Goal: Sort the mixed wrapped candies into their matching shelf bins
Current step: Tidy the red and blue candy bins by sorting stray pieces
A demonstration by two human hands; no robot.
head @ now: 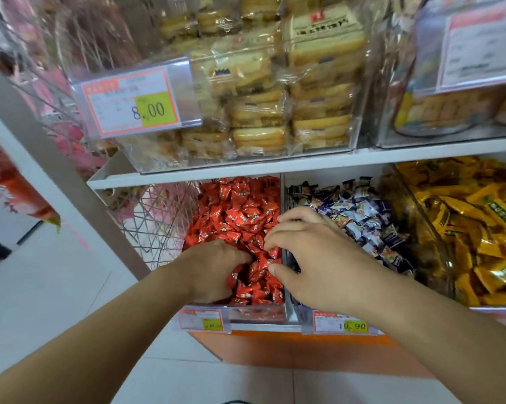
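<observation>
While you are leaning over the lower shelf, your left hand (pixel 213 269) is sitting buried in the red candies (pixel 240 217), fingers curled down into the pile; whether it is actually gripping any of them cannot be told, since the fingertips are hidden among the wrappers. Those red candies are filling the clear bin (pixel 257 313) directly under and beyond that hand, and a small price tag (pixel 200 320) is hanging on the bin's front edge just below your wrist.

Just to the right, your right hand (pixel 313 258) is hovering across the divider between the two bins, fingers bent, with fingertips and thumb closing around a red candy (pixel 267 259) at the right edge of the red pile. Beyond and to the right of this hand, the blue and white candies (pixel 362 217) are lying heaped in the neighbouring bin (pixel 304 314), whose tag reading 19.90 (pixel 340 325) is showing beneath your forearm.

Further right of both hands, yellow wrapped candies (pixel 479 228) are packing a third bin. Above your hands, on the upper shelf (pixel 275 166), wrapped biscuits (pixel 289 112) are stacked behind a tag reading 8.00 (pixel 135 103).
</observation>
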